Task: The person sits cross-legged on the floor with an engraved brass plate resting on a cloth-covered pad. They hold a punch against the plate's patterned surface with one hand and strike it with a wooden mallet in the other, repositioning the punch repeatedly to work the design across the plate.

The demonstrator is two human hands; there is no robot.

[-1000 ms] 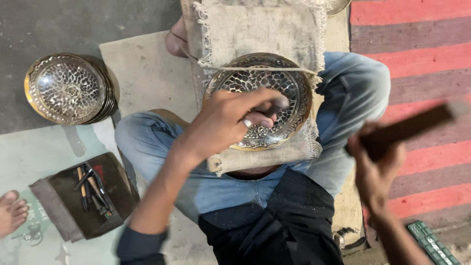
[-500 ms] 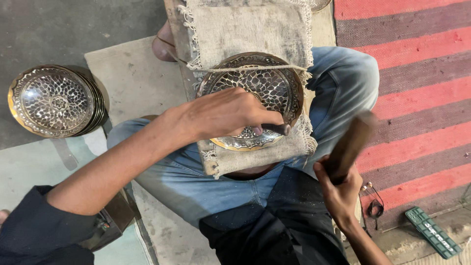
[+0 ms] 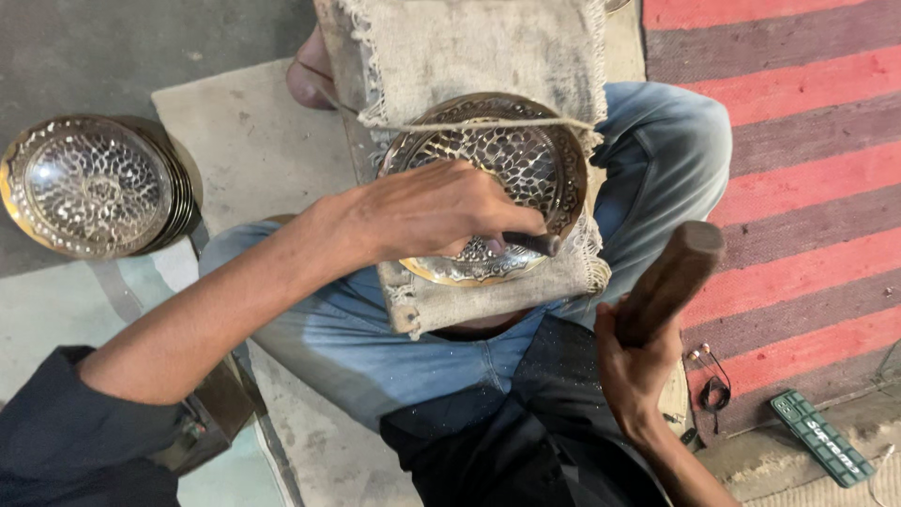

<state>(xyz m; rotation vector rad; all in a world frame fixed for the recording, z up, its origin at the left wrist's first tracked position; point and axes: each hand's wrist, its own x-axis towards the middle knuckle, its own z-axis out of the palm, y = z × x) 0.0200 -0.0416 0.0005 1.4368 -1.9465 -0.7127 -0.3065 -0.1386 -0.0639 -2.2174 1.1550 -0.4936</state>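
A round brass plate [image 3: 526, 160] with a pierced, engraved pattern lies on a burlap-wrapped block [image 3: 469, 56] across my lap, tied down by a string. My left hand [image 3: 432, 211] rests on the plate's near rim and grips a short dark metal punch [image 3: 533, 243], its tip pointing right. My right hand [image 3: 633, 361] holds a wooden mallet [image 3: 671, 279] raised to the right of the plate, apart from the punch.
A stack of similar patterned plates [image 3: 89, 183] sits on the floor at left. A red and grey striped rug [image 3: 798, 141] lies at right, with a small green flat box [image 3: 821, 451] and a dark cord [image 3: 713, 390] near it. A leather tool pouch [image 3: 221, 413] lies under my left forearm.
My left hand has stayed on the plate with the punch. The mallet in my right hand has swung in from the far right toward the plate.
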